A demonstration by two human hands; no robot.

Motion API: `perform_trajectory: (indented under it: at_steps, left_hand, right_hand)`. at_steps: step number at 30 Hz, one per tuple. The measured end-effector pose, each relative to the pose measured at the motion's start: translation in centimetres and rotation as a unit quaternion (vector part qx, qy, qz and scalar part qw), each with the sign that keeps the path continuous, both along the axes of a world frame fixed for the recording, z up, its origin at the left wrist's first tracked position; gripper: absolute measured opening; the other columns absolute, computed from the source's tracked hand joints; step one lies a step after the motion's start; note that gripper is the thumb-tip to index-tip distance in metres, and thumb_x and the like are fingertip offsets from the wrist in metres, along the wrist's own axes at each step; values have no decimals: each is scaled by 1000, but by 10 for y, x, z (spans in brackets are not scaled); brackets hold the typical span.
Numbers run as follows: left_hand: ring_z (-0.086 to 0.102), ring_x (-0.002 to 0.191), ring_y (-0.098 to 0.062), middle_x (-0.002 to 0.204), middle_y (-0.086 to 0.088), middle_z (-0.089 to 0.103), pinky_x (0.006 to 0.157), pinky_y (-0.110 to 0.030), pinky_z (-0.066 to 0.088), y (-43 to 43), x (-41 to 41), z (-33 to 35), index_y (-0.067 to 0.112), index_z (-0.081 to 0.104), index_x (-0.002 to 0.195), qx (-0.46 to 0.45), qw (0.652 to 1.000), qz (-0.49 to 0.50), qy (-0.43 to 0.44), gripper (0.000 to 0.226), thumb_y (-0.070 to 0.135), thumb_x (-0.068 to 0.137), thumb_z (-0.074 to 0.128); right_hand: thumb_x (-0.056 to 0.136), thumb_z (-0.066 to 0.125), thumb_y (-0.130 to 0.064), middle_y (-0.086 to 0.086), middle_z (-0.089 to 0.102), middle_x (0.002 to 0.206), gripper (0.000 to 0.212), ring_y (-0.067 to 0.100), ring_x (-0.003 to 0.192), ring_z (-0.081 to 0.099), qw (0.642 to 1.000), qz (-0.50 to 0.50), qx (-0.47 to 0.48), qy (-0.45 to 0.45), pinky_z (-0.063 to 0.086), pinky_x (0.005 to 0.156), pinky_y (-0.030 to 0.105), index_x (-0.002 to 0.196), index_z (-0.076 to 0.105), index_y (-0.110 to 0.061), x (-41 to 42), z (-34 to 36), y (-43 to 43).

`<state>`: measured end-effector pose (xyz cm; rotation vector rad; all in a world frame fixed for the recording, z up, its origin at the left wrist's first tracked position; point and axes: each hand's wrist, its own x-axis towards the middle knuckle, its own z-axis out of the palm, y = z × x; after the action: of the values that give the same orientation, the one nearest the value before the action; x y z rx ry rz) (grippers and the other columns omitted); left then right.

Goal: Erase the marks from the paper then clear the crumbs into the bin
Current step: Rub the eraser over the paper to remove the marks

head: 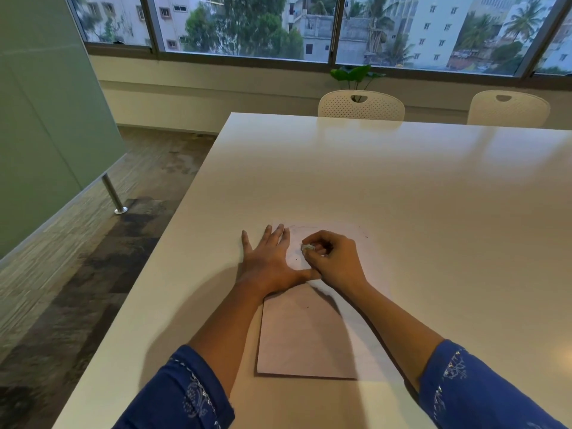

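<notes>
My left hand (270,264) lies spread, pinning the paper (309,335); right hand (334,258) pinches the eraser (307,248) just beside it.

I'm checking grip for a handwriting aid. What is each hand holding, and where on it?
The right hand pinches a small eraser by its upper part between the fingertips. The left hand holds nothing; it lies flat on the paper.
</notes>
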<state>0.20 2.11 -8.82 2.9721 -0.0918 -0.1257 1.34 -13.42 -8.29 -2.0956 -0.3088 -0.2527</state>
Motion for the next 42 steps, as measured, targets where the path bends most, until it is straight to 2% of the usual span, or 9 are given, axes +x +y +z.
perform_trajectory:
  at_steps: [3, 8, 16, 24, 30, 33, 37, 40, 42]
  left_hand:
    - [-16, 152, -17, 166, 8, -13, 116, -65, -12, 5, -9, -1, 27, -9, 158, -5, 1000, -4, 9, 126, 102, 62, 23]
    - [-21, 151, -14, 165, 14, -15, 116, -66, -10, 30, -28, -1, 32, -11, 157, -19, 999, -25, 36, 135, 105, 52, 31]
    - [-27, 148, -12, 164, 16, -16, 115, -67, -11, 41, -31, -1, 33, -12, 157, -21, 998, -57, 33, 143, 107, 44, 33]
    - [-27, 148, -13, 163, 18, -17, 116, -67, -9, 41, -27, 2, 36, -13, 157, -11, 998, -56, 38, 144, 108, 40, 33]
    - [-28, 148, -15, 163, 18, -19, 116, -64, -14, 39, -27, 6, 36, -14, 156, 0, 997, -53, 61, 140, 100, 50, 50]
    - [-28, 148, -17, 163, 16, -21, 115, -65, -14, 39, -25, 5, 35, -16, 156, 10, 996, -53, 68, 136, 96, 56, 54]
    - [-29, 147, -16, 162, 17, -23, 116, -65, -12, 39, -27, 4, 37, -19, 154, 13, 996, -57, 63, 139, 103, 49, 43]
    - [-27, 148, -16, 162, 16, -22, 116, -65, -12, 40, -29, 6, 37, -19, 154, 15, 996, -55, 65, 139, 104, 48, 42]
    - [-28, 148, -17, 162, 16, -22, 116, -65, -12, 40, -29, 6, 37, -19, 154, 17, 996, -55, 63, 139, 104, 49, 41]
  right_hand:
    - [81, 69, -6, -11, 71, 81, 16, 4, 73, 65, 1000, 0, -3, 3, 54, 66, 14, 90, 75, -18, 1, -1, -1]
    - [84, 71, -10, -10, 71, 84, 14, 5, 76, 66, 1000, -5, -5, 2, 56, 72, 17, 93, 74, -20, 1, -3, -1]
    - [89, 71, -18, 2, 74, 96, 17, 11, 81, 68, 993, 34, -75, -81, 58, 78, 25, 104, 77, -12, -2, -7, 5]
    - [89, 70, -21, 2, 75, 100, 21, 10, 84, 68, 997, 9, -62, -35, 58, 84, 25, 107, 76, -12, -4, -2, 8]
    - [90, 67, -26, -10, 69, 80, 14, 5, 75, 66, 985, 147, -90, -10, 53, 72, 19, 93, 76, -15, -31, 4, 12]
    - [89, 70, -22, -5, 69, 77, 12, 8, 70, 63, 978, 178, -102, 37, 49, 70, 15, 91, 76, -11, -36, 7, 14]
    - [88, 72, -21, -9, 69, 82, 9, -1, 72, 63, 985, 113, -134, 0, 46, 66, 5, 95, 75, -16, -9, 13, 12]
    - [85, 72, -16, -3, 71, 73, 4, 13, 65, 65, 994, 37, -105, 3, 49, 59, 18, 86, 76, -15, 12, 13, 10]
    - [86, 72, -16, -1, 70, 71, 5, 17, 66, 65, 995, 31, -98, -3, 49, 58, 18, 83, 75, -14, 9, 12, 13]
